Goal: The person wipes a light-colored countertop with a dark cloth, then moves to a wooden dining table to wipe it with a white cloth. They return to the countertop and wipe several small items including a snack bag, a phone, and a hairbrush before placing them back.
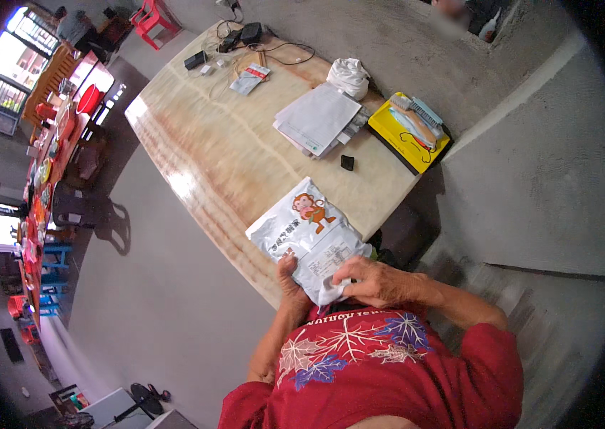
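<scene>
A white plastic package (295,236) with a cartoon monkey printed on it lies tilted over the near edge of the table. My left hand (290,282) grips its lower left side, the thumb on top and the other fingers hidden beneath. At the lower right corner of the package, my right hand (372,282) is closed on a crumpled white cloth (332,292). The cloth rests against the package surface. Whether it is fabric or tissue I cannot tell.
On the marble-patterned table (224,150) are a stack of papers (319,118), a white bundled bag (348,77), a yellow box (404,136) with brushes on it, a small black object (347,163) and tangled cables (281,50). Far left, a person (77,30) bends near a long cluttered table.
</scene>
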Demonstrator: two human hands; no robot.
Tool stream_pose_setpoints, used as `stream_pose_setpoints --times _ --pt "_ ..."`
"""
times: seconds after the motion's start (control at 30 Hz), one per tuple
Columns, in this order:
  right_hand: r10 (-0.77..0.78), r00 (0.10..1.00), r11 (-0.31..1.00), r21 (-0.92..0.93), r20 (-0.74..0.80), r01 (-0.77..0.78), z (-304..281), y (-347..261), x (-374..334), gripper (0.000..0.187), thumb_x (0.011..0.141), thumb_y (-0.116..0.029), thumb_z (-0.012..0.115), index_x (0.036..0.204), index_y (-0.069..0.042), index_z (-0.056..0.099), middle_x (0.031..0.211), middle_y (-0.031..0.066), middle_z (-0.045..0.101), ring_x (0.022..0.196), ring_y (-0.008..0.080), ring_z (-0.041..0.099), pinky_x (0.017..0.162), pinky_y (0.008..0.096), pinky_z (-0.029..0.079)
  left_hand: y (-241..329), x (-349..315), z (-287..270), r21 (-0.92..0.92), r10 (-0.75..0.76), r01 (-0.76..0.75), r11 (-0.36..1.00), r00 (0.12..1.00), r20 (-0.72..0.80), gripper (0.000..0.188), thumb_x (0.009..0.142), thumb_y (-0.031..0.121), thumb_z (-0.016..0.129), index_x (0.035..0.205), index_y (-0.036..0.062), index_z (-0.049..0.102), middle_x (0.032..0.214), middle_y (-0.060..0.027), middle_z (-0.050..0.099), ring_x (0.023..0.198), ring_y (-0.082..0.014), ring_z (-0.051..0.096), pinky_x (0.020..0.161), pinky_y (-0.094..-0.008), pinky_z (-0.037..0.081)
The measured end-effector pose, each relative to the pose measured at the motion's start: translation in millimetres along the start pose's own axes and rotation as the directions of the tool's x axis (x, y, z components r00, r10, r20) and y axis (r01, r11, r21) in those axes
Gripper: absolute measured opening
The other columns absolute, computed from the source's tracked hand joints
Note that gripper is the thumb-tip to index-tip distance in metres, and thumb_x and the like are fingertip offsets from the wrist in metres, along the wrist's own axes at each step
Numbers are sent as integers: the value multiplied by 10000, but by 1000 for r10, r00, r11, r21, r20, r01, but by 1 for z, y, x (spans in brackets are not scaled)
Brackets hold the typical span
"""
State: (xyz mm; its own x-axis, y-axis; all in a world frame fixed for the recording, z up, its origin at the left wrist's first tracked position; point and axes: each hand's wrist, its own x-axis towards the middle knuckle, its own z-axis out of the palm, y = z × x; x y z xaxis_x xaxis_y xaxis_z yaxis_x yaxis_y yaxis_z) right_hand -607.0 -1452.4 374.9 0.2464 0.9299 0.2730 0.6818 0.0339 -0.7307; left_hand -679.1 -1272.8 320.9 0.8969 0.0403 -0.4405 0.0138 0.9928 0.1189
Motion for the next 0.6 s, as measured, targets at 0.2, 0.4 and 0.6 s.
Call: stream_pose_setpoints --times 0.2,0.4,0.6 --pt "216 800 919 -161 -560 -361 -15 11 34 326 740 11 585 1066 4 591 1035 161 510 943 302 513 805 350 441 16 7 -5 152 116 -137 979 984 137 584 671 226 505 1232 69 468 1130 -114 568 1044 -284 536 967 -463 406" --pt "376 866 924 207 -329 -323 -31 30 32 281 797 7 527 1071 61 544 887 163 518 778 294 549 738 314 464 34 21 -49 89 229 -250 964 953 197 591 689 276 535 1220 27 460 1136 -158 567 1024 -327 555 916 -471 451" --pt "127 954 966 -183 -272 -180 -36 -1 3 300 723 -61 625 1007 5 555 879 137 491 836 319 518 736 382 463 45 19 -50 154 207 -238 959 959 194 698 651 309 558 1253 -17 417 1206 -195 519 1056 -355 539 916 -488 451"
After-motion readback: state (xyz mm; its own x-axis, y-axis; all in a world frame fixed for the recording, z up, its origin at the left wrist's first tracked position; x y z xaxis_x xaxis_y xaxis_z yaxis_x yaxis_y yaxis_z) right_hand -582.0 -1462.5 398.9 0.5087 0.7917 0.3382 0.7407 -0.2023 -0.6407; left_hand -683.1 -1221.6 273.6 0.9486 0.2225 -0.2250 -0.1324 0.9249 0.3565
